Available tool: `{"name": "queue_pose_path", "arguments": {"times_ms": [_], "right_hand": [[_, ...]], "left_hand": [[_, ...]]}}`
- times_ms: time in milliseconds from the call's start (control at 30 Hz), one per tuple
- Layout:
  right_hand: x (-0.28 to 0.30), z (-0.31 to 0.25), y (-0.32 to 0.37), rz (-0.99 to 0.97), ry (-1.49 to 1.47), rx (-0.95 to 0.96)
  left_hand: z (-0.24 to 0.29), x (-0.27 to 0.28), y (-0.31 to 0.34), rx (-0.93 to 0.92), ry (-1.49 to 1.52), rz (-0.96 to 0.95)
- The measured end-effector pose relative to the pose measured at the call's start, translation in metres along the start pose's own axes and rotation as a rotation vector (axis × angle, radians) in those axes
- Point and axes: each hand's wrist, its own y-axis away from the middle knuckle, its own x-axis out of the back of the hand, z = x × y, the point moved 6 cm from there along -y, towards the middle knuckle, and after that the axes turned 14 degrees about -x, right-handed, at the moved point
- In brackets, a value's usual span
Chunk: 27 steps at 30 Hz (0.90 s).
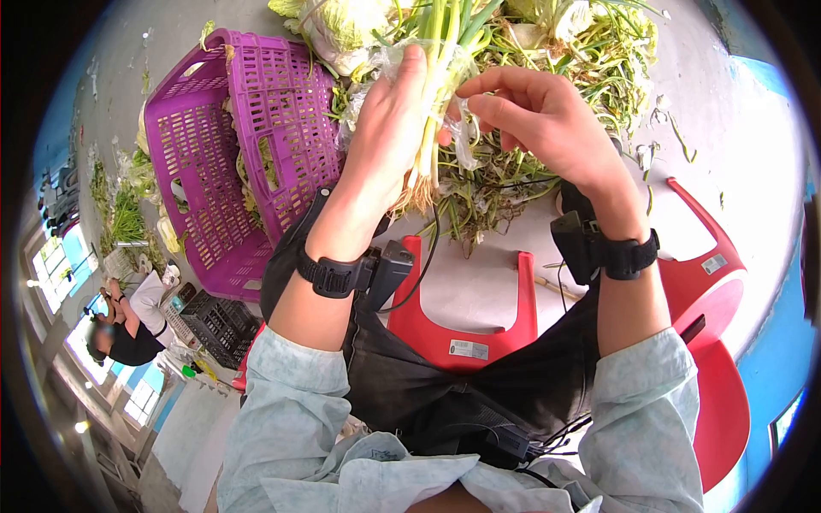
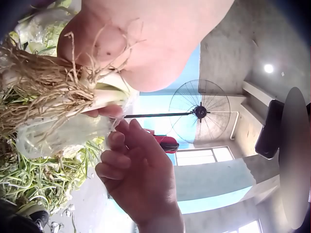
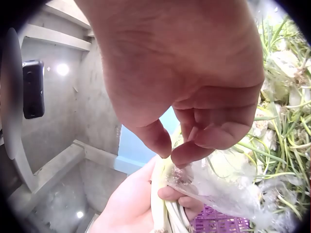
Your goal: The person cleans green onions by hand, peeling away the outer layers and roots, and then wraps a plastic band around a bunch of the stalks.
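My left hand (image 1: 389, 128) grips a bunch of green onions (image 1: 438, 94), thumb along the white stalks and the stringy roots (image 2: 46, 87) hanging toward me. Clear plastic film (image 1: 463, 141) is wrapped around the stalks, with a loose part trailing on the right. My right hand (image 1: 552, 120) is just right of the bunch, its thumb and index finger pinching the film's edge beside the stalks. In the right wrist view, the film (image 3: 218, 189) spreads out below those fingertips, and the left hand's fingers (image 3: 170, 193) curl round the stalks.
A purple plastic crate (image 1: 286, 128) stands tilted at the left. Behind the hands lie a heap of loose green onions (image 1: 599, 60) and napa cabbages (image 1: 342, 34). Red stools (image 1: 462, 338) are near my legs. Another person (image 1: 128, 333) is at the far left, beside a black crate (image 1: 221, 327).
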Motion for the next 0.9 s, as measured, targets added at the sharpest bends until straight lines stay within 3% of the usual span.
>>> {"name": "queue_pose_path", "arguments": {"times_ms": [233,767,900], "right_hand": [[0.004,0.008,-0.005,0.070,0.054,-0.022],[-0.005,0.007,0.003,-0.119,-0.510,-0.132],[-0.005,0.009,0.001,-0.125,-0.497,-0.126]], "left_hand": [[-0.001,-0.002,0.000,-0.029,0.033,-0.044],[0.002,-0.018,0.004,-0.023,0.129,-0.032],[0.003,-0.020,0.006,-0.037,0.094,-0.161]]}}
